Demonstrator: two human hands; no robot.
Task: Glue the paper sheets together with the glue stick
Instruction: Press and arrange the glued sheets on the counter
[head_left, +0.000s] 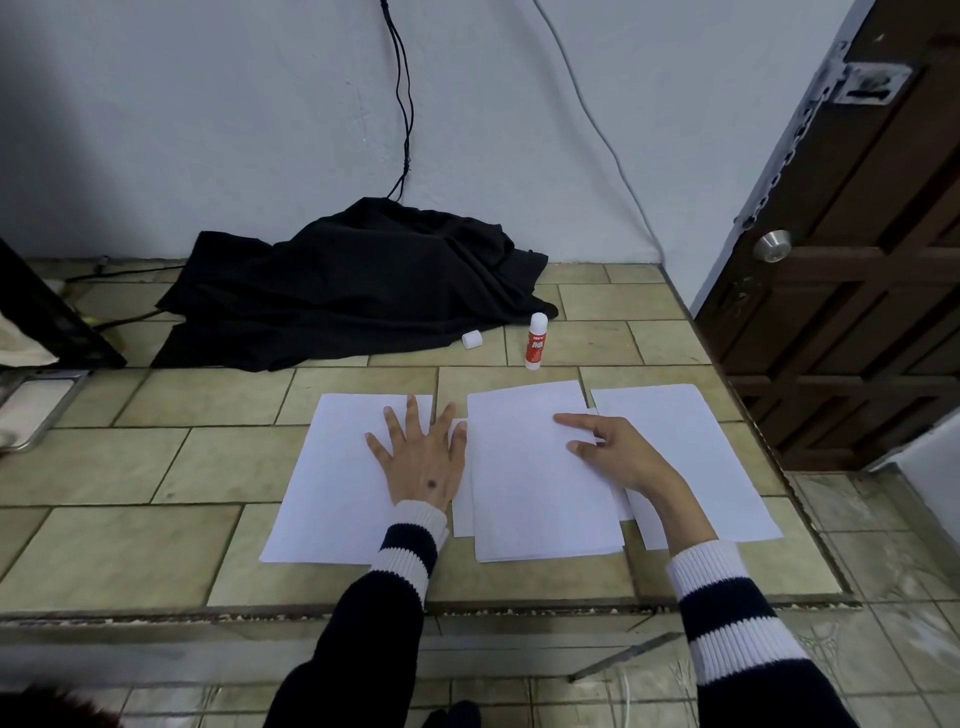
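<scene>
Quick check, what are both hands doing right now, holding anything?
Left hand: open, fingers spread flat on the left sheet.
Right hand: open, fingertips pressing on the middle stack of sheets, holding nothing.

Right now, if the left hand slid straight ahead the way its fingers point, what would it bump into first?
Probably the black cloth. The left hand lies flat on the left paper sheet, fingers pointing away toward the wall. Past the sheet's far edge comes bare tile, then the cloth; the white cap lies slightly right of that line.
</scene>
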